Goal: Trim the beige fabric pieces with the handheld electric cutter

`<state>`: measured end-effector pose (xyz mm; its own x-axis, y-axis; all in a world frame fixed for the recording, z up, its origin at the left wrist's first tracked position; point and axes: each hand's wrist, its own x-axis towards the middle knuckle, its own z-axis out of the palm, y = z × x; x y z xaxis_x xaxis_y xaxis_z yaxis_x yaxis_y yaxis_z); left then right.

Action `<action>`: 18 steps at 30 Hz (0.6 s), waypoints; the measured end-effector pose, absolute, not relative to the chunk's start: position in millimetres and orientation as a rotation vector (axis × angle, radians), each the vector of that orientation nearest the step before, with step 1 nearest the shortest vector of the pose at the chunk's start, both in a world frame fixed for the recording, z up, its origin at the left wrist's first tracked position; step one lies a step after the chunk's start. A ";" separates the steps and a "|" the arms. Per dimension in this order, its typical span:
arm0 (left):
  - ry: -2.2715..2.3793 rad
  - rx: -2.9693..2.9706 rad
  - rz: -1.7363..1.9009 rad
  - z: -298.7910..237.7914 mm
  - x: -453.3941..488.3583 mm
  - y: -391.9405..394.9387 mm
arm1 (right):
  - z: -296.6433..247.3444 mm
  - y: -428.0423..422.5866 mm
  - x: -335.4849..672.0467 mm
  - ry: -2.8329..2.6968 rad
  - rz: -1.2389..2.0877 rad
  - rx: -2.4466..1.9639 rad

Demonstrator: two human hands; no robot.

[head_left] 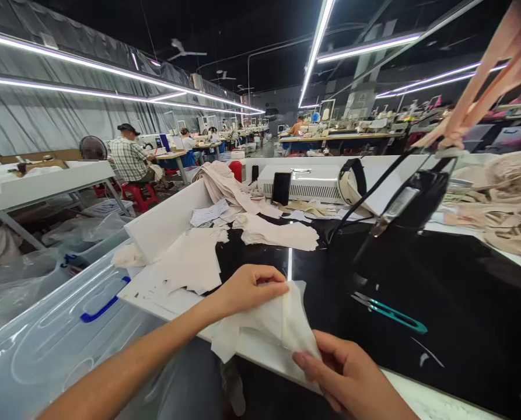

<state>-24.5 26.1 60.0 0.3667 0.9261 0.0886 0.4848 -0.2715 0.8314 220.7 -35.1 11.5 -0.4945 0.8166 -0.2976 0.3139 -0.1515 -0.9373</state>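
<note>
A pale cream piece of fabric (pixel 271 321) stretches between my two hands over the near edge of the black work surface (pixel 470 291). My left hand (pixel 254 289) pinches its upper part, fingers bent over the cloth. Lower and to the right, my right hand (pixel 341 370) grips the fabric's corner between thumb and fingers. A lighter strip runs along the cloth between the hands. One end of it hangs past the table edge at the left. To the right of my hands lies a pair of teal thread snips (pixel 394 314).
Stacked cut fabric pieces (pixel 282 231) and more pieces (pixel 190 259) lie beyond my left hand. Behind them stand a phone (pixel 281 188) and a white vented machine (pixel 313 182). A black device (pixel 400 204) rises at right. A lidded clear bin (pixel 67 315) is at left; seated people work farther back.
</note>
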 end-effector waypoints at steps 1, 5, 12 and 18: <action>1.247 2.006 0.726 58.0 -21.3 37.3 | 13.7 -30.3 225.8 -1.766 1.564 -1.323; 1.388 2.344 0.752 45.1 -11.6 57.5 | 12.5 -23.1 249.5 -1.868 1.064 -1.546; 1.110 2.882 0.652 23.8 4.8 24.4 | 16.4 2.7 323.7 -1.807 0.884 -1.593; 1.032 3.001 0.554 10.2 16.5 17.6 | 45.1 59.3 342.0 -1.380 0.441 -1.295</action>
